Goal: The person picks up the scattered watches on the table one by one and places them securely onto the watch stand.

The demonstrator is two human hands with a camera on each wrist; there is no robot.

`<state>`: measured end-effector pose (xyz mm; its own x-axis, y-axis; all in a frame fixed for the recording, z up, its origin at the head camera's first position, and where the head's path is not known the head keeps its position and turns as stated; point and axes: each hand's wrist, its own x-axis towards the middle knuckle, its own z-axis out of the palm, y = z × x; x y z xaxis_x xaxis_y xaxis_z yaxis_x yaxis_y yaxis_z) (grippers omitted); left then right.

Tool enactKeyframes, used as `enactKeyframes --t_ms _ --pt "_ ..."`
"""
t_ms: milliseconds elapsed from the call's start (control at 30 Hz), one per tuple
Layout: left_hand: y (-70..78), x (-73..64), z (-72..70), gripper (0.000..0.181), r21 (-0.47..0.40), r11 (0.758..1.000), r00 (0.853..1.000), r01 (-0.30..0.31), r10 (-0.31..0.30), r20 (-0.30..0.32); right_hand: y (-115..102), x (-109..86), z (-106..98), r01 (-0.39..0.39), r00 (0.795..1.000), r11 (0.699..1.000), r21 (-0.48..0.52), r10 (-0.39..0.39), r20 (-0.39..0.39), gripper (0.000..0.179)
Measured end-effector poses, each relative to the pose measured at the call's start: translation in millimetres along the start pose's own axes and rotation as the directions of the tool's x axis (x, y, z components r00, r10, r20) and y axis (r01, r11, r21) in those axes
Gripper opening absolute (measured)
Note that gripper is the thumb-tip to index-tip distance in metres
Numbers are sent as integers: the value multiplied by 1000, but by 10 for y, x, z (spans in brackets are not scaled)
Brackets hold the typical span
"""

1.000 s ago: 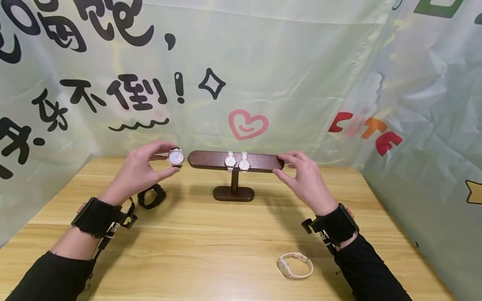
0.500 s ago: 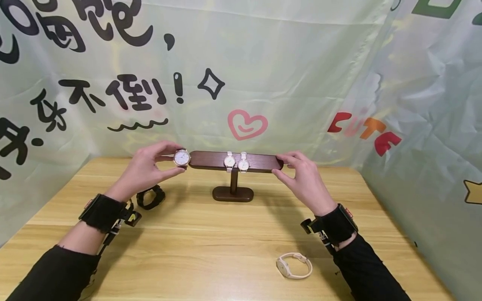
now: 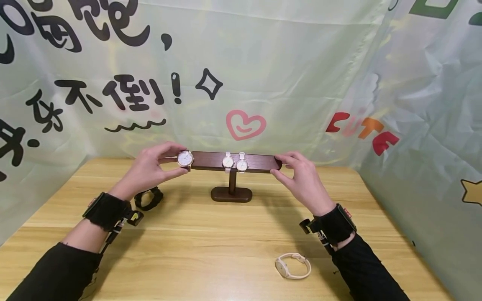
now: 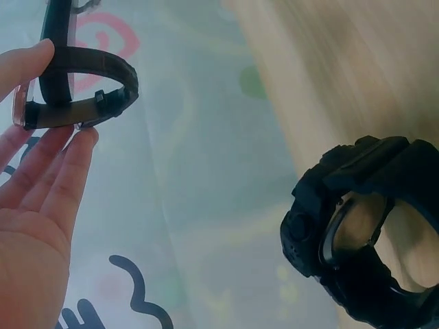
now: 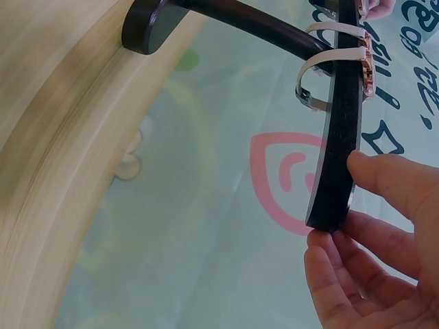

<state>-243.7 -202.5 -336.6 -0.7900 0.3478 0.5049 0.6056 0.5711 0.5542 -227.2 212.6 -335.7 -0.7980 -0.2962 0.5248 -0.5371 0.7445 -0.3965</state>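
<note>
At the left end of the dark brown watch stand [image 3: 208,160], my left hand [image 3: 152,167] pinches a round-faced wristwatch [image 3: 185,159] between thumb and fingers. In the left wrist view, the closed dark strap [image 4: 127,79] of this watch loops around the end of the stand's bar [image 4: 57,75]. My right hand [image 3: 301,177] grips the bar's right end with thumb and fingers, seen also in the right wrist view. Two watches with pale straps, a left one [image 3: 227,162] and a right one [image 3: 242,165], sit side by side near the bar's middle.
A chunky black watch [image 3: 148,199] lies on the wooden table [image 3: 211,242] below my left hand. Nearer the front right lies a pale pink watch [image 3: 293,266]. A printed cloth [image 3: 293,75] hangs behind the table and along its right side.
My left hand has moved right with the watch, from beside the bar's left end to over it. My right hand has kept its grip on the bar.
</note>
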Motion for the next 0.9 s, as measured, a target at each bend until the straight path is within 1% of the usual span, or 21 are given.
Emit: enactKeyframes --t_ms 367,533,667,900 --pt "12 98 48 53 -17 1000 999 15 -14 34 13 3 7 -2 1000 1000 7 2 -3 42" --pt "15 126 66 54 -16 1000 999 15 -15 36 12 11 -2 3 1000 1000 2 -3 -5 42" --pt "15 128 77 54 -11 1000 999 26 -25 39 10 6 -1 6 1000 1000 1 -6 -8 42" --pt "-6 122 95 56 -30 999 998 38 -37 47 15 -4 13 11 1000 1000 2 -11 -6 42"
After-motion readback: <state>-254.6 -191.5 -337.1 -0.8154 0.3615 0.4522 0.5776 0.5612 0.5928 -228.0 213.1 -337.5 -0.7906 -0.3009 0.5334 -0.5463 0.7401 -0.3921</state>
